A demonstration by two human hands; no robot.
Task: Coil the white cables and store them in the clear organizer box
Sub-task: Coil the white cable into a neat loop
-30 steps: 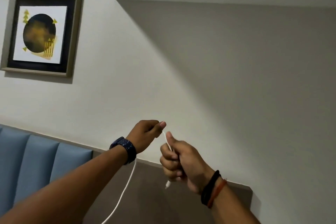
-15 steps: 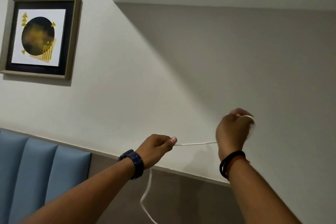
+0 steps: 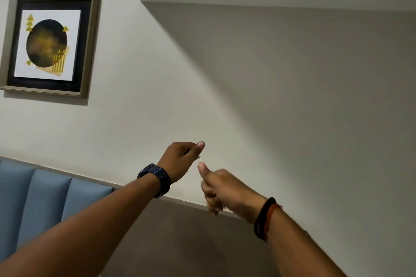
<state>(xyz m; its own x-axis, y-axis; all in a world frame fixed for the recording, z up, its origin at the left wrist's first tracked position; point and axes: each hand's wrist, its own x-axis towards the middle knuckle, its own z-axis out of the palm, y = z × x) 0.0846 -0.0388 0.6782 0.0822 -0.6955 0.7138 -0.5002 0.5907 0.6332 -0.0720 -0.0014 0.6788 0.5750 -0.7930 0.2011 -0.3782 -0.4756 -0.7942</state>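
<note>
White cable point(image 3: 201, 159) pinched by left hand point(image 3: 180, 159) fingers point(image 3: 199, 145), touching right hand point(image 3: 222, 189) thumb

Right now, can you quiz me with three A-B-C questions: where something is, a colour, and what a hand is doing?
1. Where is the framed picture? A) upper left on the wall B) on the floor C) on the ceiling
2. What colour is the padded panel? A) red B) blue C) green
3. What is the left hand doing? A) lying flat open B) pinching the white cable C) waving
Answers: 1 A, it hangs high on the left; 2 B, its cushioned strips are blue; 3 B, thumb and finger squeeze the cable above the right hand.
</note>
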